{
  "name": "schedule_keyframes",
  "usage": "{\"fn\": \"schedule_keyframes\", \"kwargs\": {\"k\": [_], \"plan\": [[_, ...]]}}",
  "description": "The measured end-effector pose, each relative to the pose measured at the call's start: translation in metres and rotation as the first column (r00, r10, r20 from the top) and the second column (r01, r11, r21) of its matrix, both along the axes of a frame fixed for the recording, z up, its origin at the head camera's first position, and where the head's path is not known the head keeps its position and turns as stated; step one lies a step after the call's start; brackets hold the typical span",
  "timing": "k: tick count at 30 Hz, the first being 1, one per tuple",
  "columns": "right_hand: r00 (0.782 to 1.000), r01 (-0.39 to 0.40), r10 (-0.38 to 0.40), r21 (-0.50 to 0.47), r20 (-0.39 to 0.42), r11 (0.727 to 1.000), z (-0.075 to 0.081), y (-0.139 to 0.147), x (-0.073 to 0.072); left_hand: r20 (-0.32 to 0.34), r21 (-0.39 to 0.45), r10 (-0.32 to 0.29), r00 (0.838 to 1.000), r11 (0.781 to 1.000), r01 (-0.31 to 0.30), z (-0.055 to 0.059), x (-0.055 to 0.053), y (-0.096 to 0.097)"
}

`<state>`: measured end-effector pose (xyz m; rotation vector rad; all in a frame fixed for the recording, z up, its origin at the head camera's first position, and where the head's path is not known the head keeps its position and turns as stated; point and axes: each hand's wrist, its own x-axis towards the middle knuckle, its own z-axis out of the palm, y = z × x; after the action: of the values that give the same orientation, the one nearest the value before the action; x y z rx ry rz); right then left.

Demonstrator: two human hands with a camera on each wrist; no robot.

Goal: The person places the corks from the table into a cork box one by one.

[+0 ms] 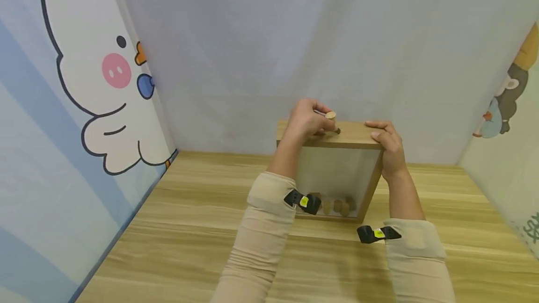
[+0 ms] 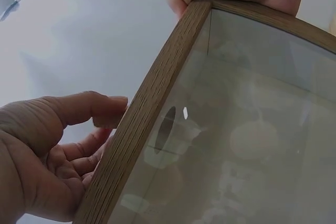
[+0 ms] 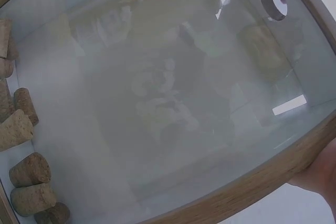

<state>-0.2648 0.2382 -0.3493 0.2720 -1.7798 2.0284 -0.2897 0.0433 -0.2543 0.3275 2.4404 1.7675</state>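
A wood-framed box with a clear front stands upright on the table. Between thumb and fingers, my left hand pinches a cork just above the box's top edge, beside a round hole. In the left wrist view the cork is partly hidden by the thumb and the frame. My right hand grips the top right corner of the box. Several loose corks lie at the bottom inside it, clearest in the right wrist view.
The wood-grain table extends around the box. Behind it hangs a pale curtain. A wall with a cartoon duck borders the left side, and another printed wall the right.
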Motion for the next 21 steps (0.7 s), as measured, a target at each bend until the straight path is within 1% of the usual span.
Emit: {"fn": "schedule_keyframes", "kwargs": {"k": [2, 3, 5, 6, 9, 13, 15, 16, 19, 21], "plan": [[1.000, -0.002, 0.002, -0.004, -0.002, 1.000, 0.000, 0.001, 0.000, -0.018, -0.004, -0.016, 1.000, 1.000, 0.016, 0.000, 0.003, -0.001], [1.000, -0.005, 0.005, -0.007, -0.005, 1.000, 0.000, 0.002, 0.000, -0.039, -0.004, -0.021, 0.999, 1.000, 0.021, -0.001, 0.005, -0.001], [1.000, -0.011, 0.010, -0.009, -0.005, 1.000, 0.000, 0.002, -0.001, -0.094, 0.006, -0.029, 0.995, 1.000, 0.029, -0.004, 0.012, -0.003], [1.000, -0.010, 0.010, -0.005, -0.004, 1.000, 0.000, 0.003, 0.000, -0.132, 0.016, -0.037, 0.991, 0.999, 0.040, -0.006, 0.016, -0.004], [1.000, -0.004, 0.004, 0.006, -0.002, 1.000, 0.001, 0.002, 0.000, -0.240, 0.055, -0.057, 0.969, 0.996, 0.072, -0.015, 0.028, -0.011], [1.000, -0.001, 0.001, 0.008, -0.004, 1.000, 0.001, 0.002, 0.000, -0.335, 0.118, -0.082, 0.939, 0.985, 0.128, -0.029, 0.043, -0.024], [1.000, -0.002, 0.002, 0.002, -0.005, 1.000, 0.001, 0.001, 0.000, -0.368, 0.132, -0.094, 0.925, 0.980, 0.152, -0.035, 0.047, -0.031], [1.000, -0.002, 0.002, -0.003, -0.007, 1.000, 0.000, 0.001, 0.000, -0.374, 0.133, -0.099, 0.922, 0.978, 0.159, -0.038, 0.049, -0.034], [1.000, -0.004, 0.004, -0.009, -0.009, 1.000, -0.001, 0.000, -0.001, -0.401, 0.111, -0.133, 0.906, 0.975, 0.192, -0.045, 0.053, -0.042], [1.000, -0.006, 0.006, -0.008, -0.015, 1.000, -0.001, 0.001, -0.001, -0.407, 0.093, -0.146, 0.902, 0.976, 0.199, -0.051, 0.055, -0.047]]}}
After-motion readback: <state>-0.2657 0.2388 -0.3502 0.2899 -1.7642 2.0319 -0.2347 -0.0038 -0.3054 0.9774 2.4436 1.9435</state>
